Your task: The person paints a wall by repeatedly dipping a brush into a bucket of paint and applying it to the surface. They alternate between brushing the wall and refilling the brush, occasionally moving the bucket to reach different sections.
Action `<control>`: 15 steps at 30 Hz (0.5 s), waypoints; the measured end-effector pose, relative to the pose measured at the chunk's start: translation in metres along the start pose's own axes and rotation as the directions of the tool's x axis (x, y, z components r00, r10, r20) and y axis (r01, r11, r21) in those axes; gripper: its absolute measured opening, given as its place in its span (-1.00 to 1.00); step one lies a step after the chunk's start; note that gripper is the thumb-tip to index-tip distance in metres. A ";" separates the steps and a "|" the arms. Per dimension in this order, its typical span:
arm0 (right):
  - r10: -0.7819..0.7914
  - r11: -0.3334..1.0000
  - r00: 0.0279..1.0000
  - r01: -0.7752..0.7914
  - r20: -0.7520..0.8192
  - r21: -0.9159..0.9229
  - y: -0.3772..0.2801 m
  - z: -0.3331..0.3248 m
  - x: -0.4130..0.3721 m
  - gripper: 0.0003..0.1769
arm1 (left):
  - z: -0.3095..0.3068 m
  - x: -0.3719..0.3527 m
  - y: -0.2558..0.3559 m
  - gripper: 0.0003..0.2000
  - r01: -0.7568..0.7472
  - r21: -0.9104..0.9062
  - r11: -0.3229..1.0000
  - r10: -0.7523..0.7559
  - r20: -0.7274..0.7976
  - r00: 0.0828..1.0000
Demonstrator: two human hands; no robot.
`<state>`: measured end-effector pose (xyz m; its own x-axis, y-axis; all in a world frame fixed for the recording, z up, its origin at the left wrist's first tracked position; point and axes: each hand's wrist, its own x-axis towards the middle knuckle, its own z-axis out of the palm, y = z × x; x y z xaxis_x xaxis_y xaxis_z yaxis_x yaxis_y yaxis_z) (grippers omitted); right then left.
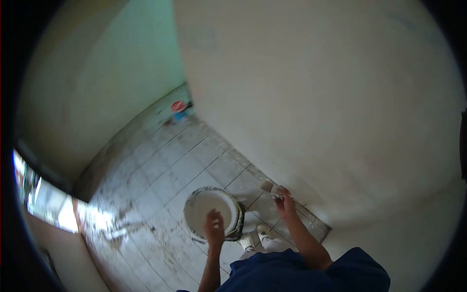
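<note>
A round bucket [236, 214] with a pale mixture [202, 207] inside stands on the tiled floor in front of me. Over its opening is my left hand [214, 225], its fingers apart and nothing seen in them. My right hand [285, 203], to the right of the bucket and near the wall, is closed around a brush [266, 186] whose pale bristles point left. The bristles are clear of the bucket.
A pale wall [311, 107] runs along the right, and a greenish wall [131, 63] curves at the left. Near their corner a red and blue object [179, 111] sits on the stained tile floor [170, 170]. My light shoes [247, 241] are beside the bucket.
</note>
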<state>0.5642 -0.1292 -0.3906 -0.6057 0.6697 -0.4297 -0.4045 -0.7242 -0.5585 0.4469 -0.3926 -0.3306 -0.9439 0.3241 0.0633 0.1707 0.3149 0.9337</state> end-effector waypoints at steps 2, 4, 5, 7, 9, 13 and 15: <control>-0.181 0.979 0.982 0.186 -0.059 0.087 -0.044 0.000 -0.026 -0.74 | -0.015 0.049 0.060 -0.82 -0.440 0.072 0.895 0.443 -0.030 0.896; -0.350 0.920 0.933 0.360 -0.088 0.156 -0.090 -0.019 -0.042 -0.72 | -0.013 0.095 0.107 -0.96 -0.633 -0.097 0.768 0.624 -0.112 0.773; -0.450 0.871 0.882 0.468 -0.140 0.147 -0.117 -0.025 -0.056 -0.70 | -0.011 0.107 0.149 -0.95 -0.696 -0.059 0.716 0.686 -0.128 0.716; -0.617 0.751 0.752 0.651 -0.232 0.110 -0.170 -0.024 -0.094 -0.66 | 0.007 0.122 0.202 -0.87 -0.670 -0.224 0.708 0.655 -0.147 0.741; -0.744 0.628 0.620 0.776 -0.251 0.058 -0.219 -0.026 -0.127 -0.70 | 0.035 0.130 0.236 -0.84 -0.690 -0.374 0.620 0.720 -0.079 0.689; -0.895 0.378 0.326 0.916 -0.304 -0.131 -0.327 -0.020 -0.192 -0.79 | 0.101 0.101 0.307 -0.83 -0.771 -0.462 0.439 0.893 0.128 0.432; -0.959 0.251 0.203 0.932 -0.196 -0.261 -0.379 -0.011 -0.220 -0.69 | 0.132 0.076 0.338 -0.82 -0.687 -0.587 0.428 0.902 0.232 0.363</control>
<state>0.8580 -0.0006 -0.0921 0.3995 0.8629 0.3095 -0.4870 0.4858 -0.7258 0.4698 -0.1434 -0.0572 -0.1233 0.6087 0.7838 0.5555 -0.6121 0.5628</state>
